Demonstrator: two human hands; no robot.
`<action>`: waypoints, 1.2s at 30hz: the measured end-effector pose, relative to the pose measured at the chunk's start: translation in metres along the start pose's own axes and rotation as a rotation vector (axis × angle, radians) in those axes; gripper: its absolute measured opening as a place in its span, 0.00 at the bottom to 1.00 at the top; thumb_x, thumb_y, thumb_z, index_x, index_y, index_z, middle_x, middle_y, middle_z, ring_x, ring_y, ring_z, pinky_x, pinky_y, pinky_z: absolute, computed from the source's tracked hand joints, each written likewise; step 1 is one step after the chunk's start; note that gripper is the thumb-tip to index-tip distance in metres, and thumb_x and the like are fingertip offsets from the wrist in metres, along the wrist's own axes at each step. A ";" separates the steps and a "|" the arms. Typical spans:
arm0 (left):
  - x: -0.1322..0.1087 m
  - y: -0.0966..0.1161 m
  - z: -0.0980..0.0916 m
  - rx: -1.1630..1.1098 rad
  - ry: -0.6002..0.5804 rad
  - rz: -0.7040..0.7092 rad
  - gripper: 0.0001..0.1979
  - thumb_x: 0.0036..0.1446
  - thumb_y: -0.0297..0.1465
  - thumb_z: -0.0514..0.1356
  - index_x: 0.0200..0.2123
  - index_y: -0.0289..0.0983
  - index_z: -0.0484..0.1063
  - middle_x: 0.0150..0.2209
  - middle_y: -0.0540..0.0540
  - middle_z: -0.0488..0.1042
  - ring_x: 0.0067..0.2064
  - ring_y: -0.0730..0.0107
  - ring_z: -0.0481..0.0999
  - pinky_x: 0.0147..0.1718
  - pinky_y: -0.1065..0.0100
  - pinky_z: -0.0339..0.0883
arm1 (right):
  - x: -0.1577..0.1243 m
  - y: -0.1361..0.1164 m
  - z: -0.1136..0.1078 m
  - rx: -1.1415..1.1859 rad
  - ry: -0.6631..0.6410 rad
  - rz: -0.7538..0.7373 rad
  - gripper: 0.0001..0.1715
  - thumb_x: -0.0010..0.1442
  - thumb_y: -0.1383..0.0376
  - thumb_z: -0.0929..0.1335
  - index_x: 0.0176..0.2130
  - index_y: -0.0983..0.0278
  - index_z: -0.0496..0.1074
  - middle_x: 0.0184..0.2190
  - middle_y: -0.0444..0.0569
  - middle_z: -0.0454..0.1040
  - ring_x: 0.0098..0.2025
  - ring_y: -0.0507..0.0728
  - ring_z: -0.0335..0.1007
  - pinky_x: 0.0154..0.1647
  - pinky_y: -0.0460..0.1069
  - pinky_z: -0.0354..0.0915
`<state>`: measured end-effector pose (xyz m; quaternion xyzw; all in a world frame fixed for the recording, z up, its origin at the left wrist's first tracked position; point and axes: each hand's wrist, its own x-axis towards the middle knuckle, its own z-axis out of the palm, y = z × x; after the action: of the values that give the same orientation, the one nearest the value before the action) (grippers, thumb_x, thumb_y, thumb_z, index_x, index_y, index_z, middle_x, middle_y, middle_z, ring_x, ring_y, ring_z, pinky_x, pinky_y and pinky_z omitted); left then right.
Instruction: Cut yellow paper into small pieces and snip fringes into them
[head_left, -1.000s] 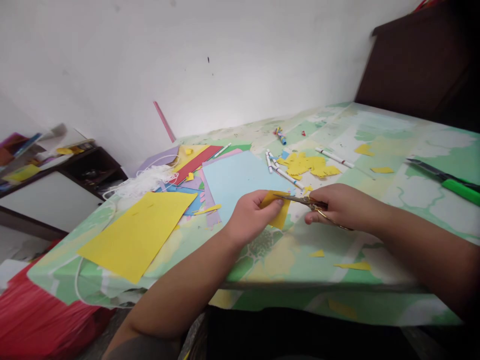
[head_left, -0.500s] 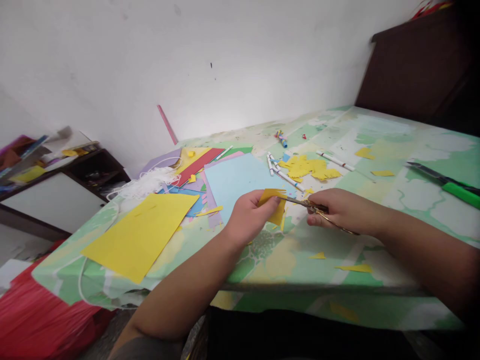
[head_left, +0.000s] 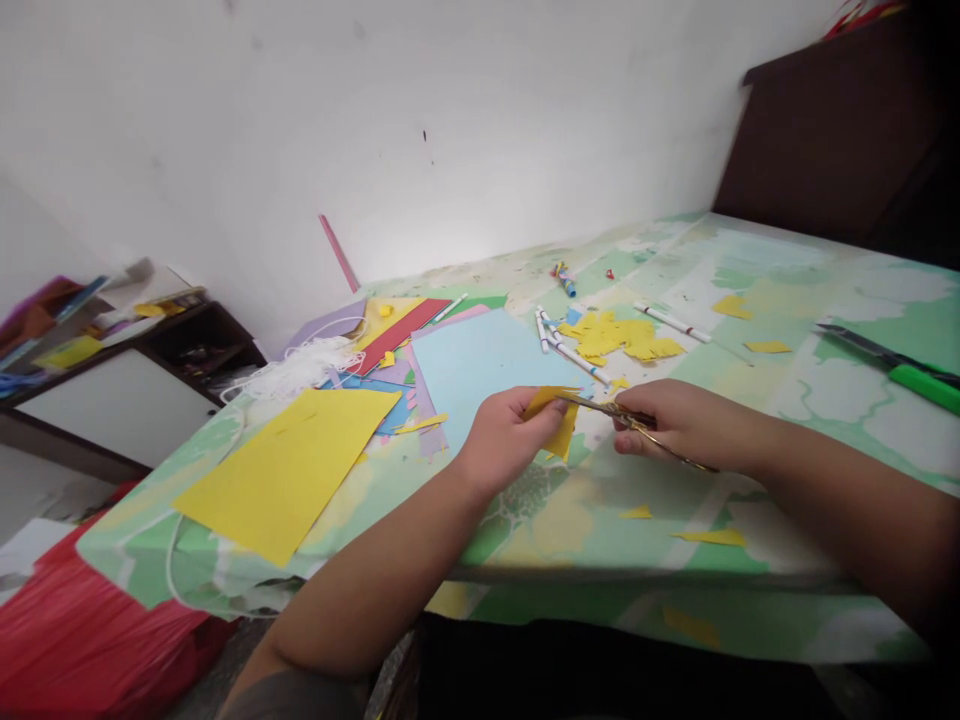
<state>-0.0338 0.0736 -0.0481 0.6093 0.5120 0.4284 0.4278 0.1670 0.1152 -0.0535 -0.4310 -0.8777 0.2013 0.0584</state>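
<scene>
- The cloth-covered counter (head_left: 540,545) is patterned in green, white and yellow; directions below are taken from the small yellow piece (head_left: 564,436) held above it.
- A large yellow sheet (head_left: 289,470) is laid at 9 o'clock, near the counter's edge.
- A light blue sheet (head_left: 480,355) is spread at 10 o'clock, behind the left hand.
- A tangle of white string (head_left: 307,358) is heaped farther off, between 9 and 10 o'clock.
- The right hand (head_left: 667,425) is placed at 3 o'clock, its fingers closed around the handles of the gold-handled scissors.
- By the left hand (head_left: 502,440), at 9 o'clock, the piece is pinched between thumb and fingers.
- Yellow cut-outs (head_left: 619,335) are gathered between 1 and 2 o'clock.
- The gold-handled scissors (head_left: 637,422) are pointed at 9 o'clock, their blades brought to the piece's upper part; the blade gap cannot be told.
</scene>
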 end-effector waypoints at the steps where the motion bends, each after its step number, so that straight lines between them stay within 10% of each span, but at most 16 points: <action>1: 0.000 0.000 0.000 -0.001 -0.001 0.001 0.10 0.48 0.35 0.56 0.23 0.34 0.69 0.22 0.52 0.65 0.25 0.77 0.62 0.25 0.72 0.56 | 0.000 0.000 0.000 -0.001 0.001 -0.001 0.28 0.49 0.39 0.57 0.25 0.61 0.59 0.22 0.44 0.62 0.25 0.53 0.57 0.24 0.47 0.51; 36: -0.002 0.004 -0.001 -0.131 -0.045 -0.086 0.10 0.46 0.35 0.59 0.29 0.34 0.71 0.25 0.51 0.68 0.27 0.77 0.65 0.27 0.72 0.58 | 0.002 0.000 -0.001 -0.086 0.028 -0.006 0.29 0.49 0.39 0.58 0.22 0.62 0.59 0.21 0.45 0.63 0.24 0.53 0.58 0.24 0.46 0.51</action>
<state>-0.0339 0.0711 -0.0440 0.5668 0.4990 0.4284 0.4962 0.1665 0.1171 -0.0524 -0.4333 -0.8859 0.1572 0.0528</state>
